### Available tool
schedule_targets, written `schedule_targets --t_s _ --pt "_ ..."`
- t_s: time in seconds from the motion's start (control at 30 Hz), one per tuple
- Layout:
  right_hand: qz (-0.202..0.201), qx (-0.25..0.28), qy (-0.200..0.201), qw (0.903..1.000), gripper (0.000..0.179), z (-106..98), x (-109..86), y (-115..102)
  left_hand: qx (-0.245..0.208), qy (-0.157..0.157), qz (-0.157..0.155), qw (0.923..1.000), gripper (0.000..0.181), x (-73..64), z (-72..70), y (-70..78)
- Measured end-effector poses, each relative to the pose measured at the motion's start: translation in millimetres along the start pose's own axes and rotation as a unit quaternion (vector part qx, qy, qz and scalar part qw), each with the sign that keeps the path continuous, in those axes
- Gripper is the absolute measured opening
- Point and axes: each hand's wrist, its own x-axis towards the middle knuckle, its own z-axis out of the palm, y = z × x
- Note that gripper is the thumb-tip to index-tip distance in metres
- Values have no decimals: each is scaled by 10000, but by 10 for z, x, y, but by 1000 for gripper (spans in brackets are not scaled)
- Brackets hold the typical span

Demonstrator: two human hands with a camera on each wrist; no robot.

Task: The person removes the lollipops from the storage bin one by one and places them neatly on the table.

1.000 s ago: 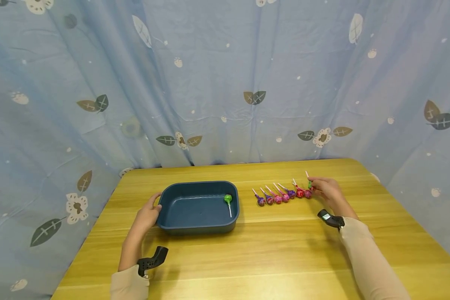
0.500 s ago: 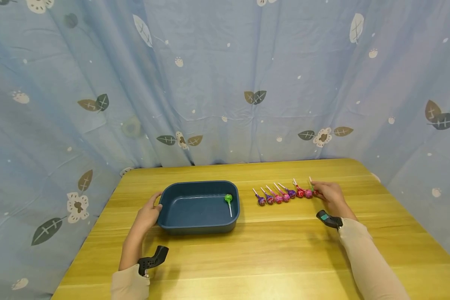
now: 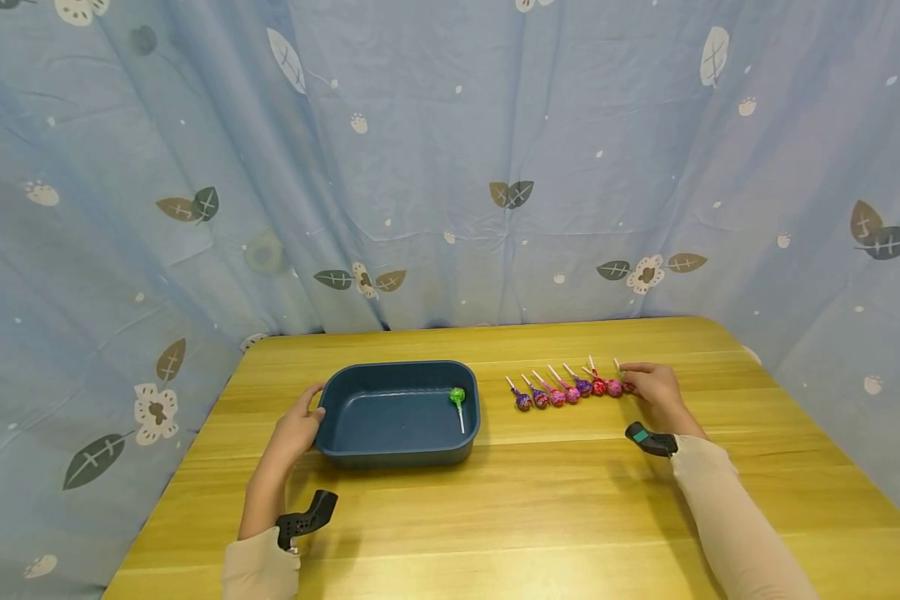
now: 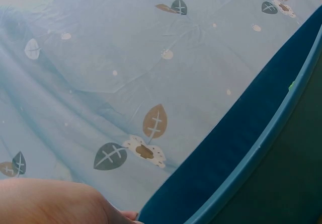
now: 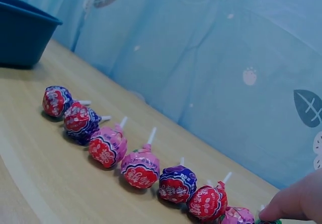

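In the head view, my left hand (image 3: pixel 297 432) grips the left end of a dark blue plastic basin (image 3: pixel 397 458) at its rim. Inside the basin, toward its right wall, lies a green lollipop (image 3: pixel 457 395). Over on the right, my right hand (image 3: pixel 658 390) pinches another green lollipop (image 5: pixel 269 222) at the right end of a row; fingers hide most of it. A pink lollipop (image 5: pixel 237 216) and a red lollipop (image 5: pixel 208 202) lie closest to it. Farther left along the row come a purple lollipop (image 5: pixel 177 183) and several more in purple and pink wrappers.
Everything rests on a yellow wood-grain table (image 3: pixel 495 508). Behind it hangs a light blue curtain (image 3: pixel 420 167) with leaf and flower prints, close to the far edge. The basin stands left of the row, a gap of bare wood between them.
My right hand has lowered the green lollipop to the row's right end and shifted slightly left. The neighbouring red lollipop's stick has swung a little. The left hand and basin stay put.
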Motion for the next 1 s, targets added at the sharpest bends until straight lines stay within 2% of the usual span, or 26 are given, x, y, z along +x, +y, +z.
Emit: schedule_targets --t_s 0.13,0.3,0.63,0.87,1.0 --pt "-34 -493 73 9988 38 20 -15 -5 -15 -10 -4 10000 51 1 1 1" --pt "-56 -786 98 9968 36 24 -18 3 -16 -18 -27 10000 51 -2 1 3" --pt "-85 -749 157 9970 37 10 -74 -55 -26 8 -66 10000 50 -18 -3 26" --pt "-86 -1314 366 9906 44 -5 -201 -166 -80 -9 -88 9999 50 -31 -4 34" --pt "-178 -1334 294 9905 45 12 -286 -273 -108 -29 -87 9999 51 -29 -7 34"
